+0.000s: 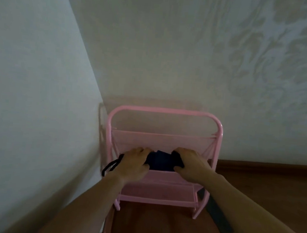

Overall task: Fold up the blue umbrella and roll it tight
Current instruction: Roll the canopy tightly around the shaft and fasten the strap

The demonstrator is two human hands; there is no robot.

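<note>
The blue umbrella (160,161) sits mid-frame over a pink rack (166,112) in the corner, with the left hand (135,164) and right hand (191,163) clamped round its ends. Its wrist strap (110,165) dangles left; a dark sleeve (214,214) lies lower right on the floor.

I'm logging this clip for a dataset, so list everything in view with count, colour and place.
umbrella: one, dark blue, collapsed, held over the rack.
wrist strap: one, black loop, hanging off the umbrella's left end.
rack: one, pink metal with mesh shelves, in the wall corner.
dark flat strip: one, dark grey, on the floor right of the rack; what it is, unclear.
floor: brown wood.
walls: two, pale, patterned.
left hand: gripping the umbrella's left end.
right hand: gripping its right end.
</note>
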